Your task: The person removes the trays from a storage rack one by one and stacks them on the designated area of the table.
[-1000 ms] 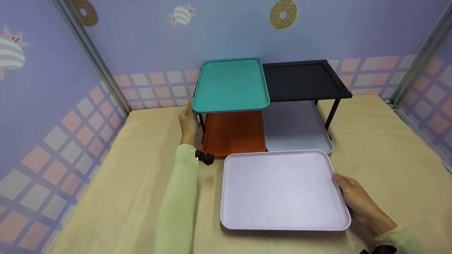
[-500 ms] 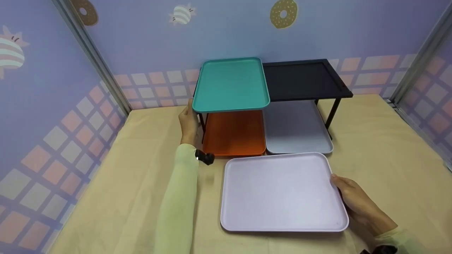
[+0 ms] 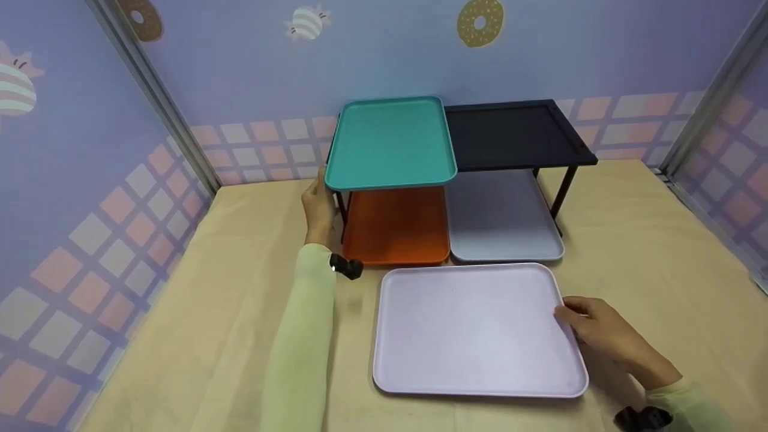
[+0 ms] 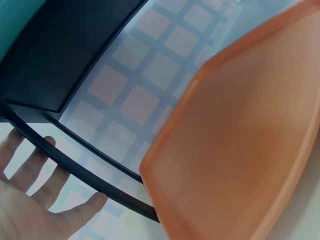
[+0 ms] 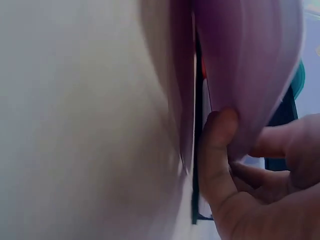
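A pale purple rectangular tray is in front, its right edge pinched by my right hand. In the right wrist view the thumb and fingers grip this tray's rim, and another purple edge shows close beside it. My left hand reaches to the left end of a black folding table. Its extended fingers and thumb touch the table's black leg. A teal tray lies on the left half of the tabletop, just above that hand.
Under the black table lie an orange tray on the left and a greyish-lilac tray on the right, side by side. A beige cloth covers the surface. Patterned walls stand behind and at both sides.
The far edge of the purple tray has come down towards me, and its right edge has shifted slightly left. My right hand has moved left with it; my left hand stays put.
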Demonstrator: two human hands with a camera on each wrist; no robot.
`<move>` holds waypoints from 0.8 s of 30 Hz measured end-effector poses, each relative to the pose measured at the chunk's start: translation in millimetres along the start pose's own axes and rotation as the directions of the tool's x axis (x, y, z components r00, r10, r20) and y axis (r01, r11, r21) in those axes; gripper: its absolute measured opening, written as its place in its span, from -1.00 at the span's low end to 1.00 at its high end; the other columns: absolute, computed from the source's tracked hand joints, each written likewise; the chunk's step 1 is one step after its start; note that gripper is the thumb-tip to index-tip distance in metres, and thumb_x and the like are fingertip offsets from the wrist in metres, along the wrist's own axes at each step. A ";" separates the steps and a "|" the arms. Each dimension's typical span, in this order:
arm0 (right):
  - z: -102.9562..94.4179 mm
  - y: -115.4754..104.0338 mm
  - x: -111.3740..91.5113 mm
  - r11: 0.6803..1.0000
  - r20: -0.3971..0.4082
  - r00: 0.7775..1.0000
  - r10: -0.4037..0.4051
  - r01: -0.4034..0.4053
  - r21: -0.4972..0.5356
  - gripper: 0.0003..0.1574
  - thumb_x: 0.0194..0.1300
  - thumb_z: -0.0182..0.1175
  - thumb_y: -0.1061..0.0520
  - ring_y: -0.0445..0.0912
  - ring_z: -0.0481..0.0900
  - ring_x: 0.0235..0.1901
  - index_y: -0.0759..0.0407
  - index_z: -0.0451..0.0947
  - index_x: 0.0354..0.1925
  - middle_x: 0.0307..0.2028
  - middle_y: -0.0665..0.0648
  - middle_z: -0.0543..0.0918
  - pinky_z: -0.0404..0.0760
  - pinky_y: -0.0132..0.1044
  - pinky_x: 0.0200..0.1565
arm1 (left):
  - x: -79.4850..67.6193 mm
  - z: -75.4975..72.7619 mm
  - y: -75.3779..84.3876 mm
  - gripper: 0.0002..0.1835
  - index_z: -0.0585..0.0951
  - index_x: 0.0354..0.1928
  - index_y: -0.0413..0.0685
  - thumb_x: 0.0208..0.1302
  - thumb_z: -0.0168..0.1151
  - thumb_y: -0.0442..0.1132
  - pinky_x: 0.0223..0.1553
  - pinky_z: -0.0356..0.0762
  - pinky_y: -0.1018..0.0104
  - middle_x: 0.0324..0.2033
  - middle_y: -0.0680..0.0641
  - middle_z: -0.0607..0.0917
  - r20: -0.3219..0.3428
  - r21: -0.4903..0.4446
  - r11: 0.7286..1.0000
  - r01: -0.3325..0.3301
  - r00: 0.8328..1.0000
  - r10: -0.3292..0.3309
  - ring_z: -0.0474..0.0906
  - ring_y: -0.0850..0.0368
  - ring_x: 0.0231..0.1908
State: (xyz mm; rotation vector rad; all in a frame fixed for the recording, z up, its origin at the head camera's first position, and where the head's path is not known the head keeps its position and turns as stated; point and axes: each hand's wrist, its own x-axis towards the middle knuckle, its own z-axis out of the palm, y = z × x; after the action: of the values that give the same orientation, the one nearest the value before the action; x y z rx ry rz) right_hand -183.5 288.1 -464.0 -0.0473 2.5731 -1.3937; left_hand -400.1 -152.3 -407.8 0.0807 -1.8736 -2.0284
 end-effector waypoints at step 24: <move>-11.4 -34.9 13.2 0.932 -0.025 0.986 -0.165 0.148 -0.330 -0.38 0.56 0.11 -0.09 0.17 0.73 -0.13 0.44 0.51 0.19 -0.07 0.40 0.71 0.69 0.01 -0.15 | 1.8 -6.0 0.8 -0.43 0.37 -0.63 0.09 0.53 0.03 0.22 0.13 0.53 -0.23 -0.46 0.11 0.57 0.031 -0.009 1.000 0.021 0.999 -0.021 0.46 0.23 -0.23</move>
State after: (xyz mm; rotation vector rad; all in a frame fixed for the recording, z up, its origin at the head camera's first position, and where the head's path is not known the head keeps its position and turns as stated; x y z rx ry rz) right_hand -201.3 276.5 -431.3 -0.2781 2.8731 -1.0081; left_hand -399.8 -158.5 -407.2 0.0668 -1.8898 -2.0632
